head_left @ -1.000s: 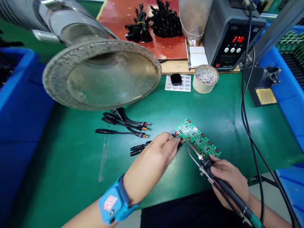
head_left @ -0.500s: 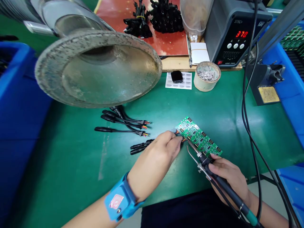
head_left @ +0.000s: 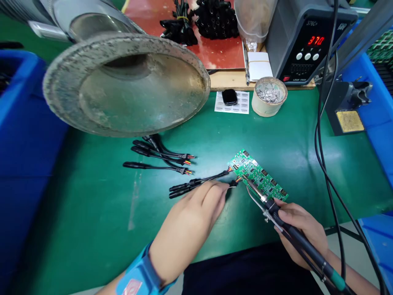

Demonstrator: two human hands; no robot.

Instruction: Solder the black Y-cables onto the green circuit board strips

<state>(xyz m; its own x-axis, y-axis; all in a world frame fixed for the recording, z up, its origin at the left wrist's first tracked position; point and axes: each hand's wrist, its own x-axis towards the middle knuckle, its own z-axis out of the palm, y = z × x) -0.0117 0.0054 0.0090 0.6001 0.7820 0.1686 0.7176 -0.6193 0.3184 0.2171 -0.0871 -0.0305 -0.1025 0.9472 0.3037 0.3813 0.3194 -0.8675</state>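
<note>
A green circuit board [head_left: 259, 176] lies at an angle on the bench, two black cables joined to its left end by coloured wires. My left hand [head_left: 199, 209] is closed in a pinch on the nearer black cable [head_left: 233, 183], just short of the wires; a thin silvery line shows at the fingertips, too small to name. In my right hand [head_left: 302, 229] is a soldering iron [head_left: 285, 221] with a metal guide tube clamped alongside. Its tip rests at the board's near left edge, by the wires. My right fingers also reach the board's lower right corner.
Several loose black cables [head_left: 153, 153] lie left of the board. A large fume-extraction hood [head_left: 129, 86] hangs low above them. Behind stand a tub of metal shavings [head_left: 269, 98], a soldering station [head_left: 310, 45] and an iron holder [head_left: 346, 106]. Hanging cords [head_left: 321, 143] run down the right side.
My left hand has drawn back left and down, uncovering the cable ends and wires. The soldering iron and right hand have shifted slightly right, and the view has moved a little.
</note>
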